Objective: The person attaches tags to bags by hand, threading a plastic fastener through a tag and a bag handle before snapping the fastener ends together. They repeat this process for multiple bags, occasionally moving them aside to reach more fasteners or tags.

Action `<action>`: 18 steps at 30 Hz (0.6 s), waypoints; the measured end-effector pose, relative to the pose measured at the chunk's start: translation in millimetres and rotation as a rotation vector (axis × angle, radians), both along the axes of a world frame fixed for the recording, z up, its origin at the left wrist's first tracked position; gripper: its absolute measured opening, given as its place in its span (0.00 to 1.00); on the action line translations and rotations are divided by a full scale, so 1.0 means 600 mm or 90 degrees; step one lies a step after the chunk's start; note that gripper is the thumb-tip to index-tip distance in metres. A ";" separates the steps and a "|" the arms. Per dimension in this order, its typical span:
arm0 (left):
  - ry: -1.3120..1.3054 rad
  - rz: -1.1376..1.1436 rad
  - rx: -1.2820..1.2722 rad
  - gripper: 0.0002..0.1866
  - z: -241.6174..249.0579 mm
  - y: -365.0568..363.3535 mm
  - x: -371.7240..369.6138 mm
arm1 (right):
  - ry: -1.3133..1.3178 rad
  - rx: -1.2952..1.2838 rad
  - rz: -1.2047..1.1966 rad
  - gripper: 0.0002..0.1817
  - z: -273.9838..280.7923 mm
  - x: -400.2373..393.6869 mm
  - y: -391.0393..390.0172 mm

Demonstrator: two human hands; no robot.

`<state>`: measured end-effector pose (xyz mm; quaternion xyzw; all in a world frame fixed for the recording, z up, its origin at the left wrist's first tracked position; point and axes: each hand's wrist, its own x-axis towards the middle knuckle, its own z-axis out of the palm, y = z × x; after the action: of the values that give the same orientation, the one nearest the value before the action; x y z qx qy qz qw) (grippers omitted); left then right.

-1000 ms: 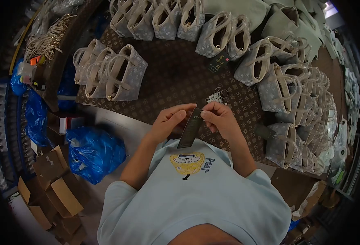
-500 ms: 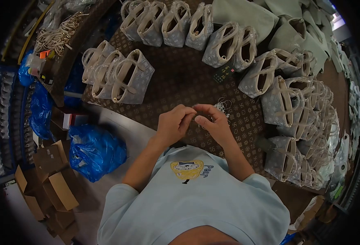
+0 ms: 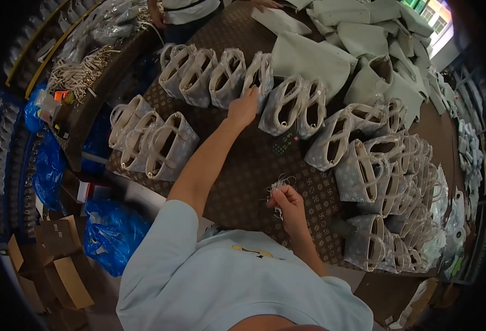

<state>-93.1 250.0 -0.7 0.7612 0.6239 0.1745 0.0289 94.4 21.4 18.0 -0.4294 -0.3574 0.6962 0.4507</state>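
Note:
My left hand [image 3: 242, 110] reaches across the table to a small grey patterned handbag [image 3: 260, 74] in the back row. Its fingers close on the bag's upper edge near the handles, though the fingertips are partly hidden. My right hand [image 3: 288, 205] is low over the tabletop, thumb and fingers pinched together at a tangle of thin white strings [image 3: 279, 185]. How many strings it grips is too small to see. On either side of the held bag stand similar handbags, one to the left [image 3: 227, 83] and one to the right [image 3: 282, 107], handles wrapped in clear plastic.
Three handbags [image 3: 168, 149] stand at the table's left edge, many more [image 3: 359, 171] crowd the right. Pale green bag pieces [image 3: 314, 60] are heaped at the back. A dark tag [image 3: 285, 143] lies mid-table. Another person [image 3: 190, 14] stands beyond. Blue plastic bag [image 3: 110, 234] and cardboard boxes [image 3: 61, 248] sit left.
My hands, together before, have parted. The left has stretched forward to a handbag in the back row; the right has dropped to the strings. The view has tilted up, bringing another person into sight.

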 end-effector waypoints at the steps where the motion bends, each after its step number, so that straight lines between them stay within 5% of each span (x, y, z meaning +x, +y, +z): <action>1: 0.014 0.010 -0.008 0.19 -0.007 0.008 0.003 | 0.001 0.015 0.003 0.07 -0.001 0.000 -0.004; 5: 0.033 -0.004 -0.025 0.12 -0.044 0.040 -0.021 | -0.015 0.003 -0.006 0.07 0.003 -0.005 0.008; 12: -0.178 -0.043 -0.034 0.07 0.018 -0.233 -0.140 | -0.081 0.123 -0.030 0.06 -0.006 -0.018 0.022; 18: -0.126 -0.113 -0.102 0.08 0.012 -0.359 -0.195 | -0.407 0.289 0.052 0.05 0.015 -0.108 0.090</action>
<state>-210.3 34.6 6.5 0.7876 0.5603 0.1950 0.1665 29.8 75.5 27.2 -0.4994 -0.6414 0.4480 0.3722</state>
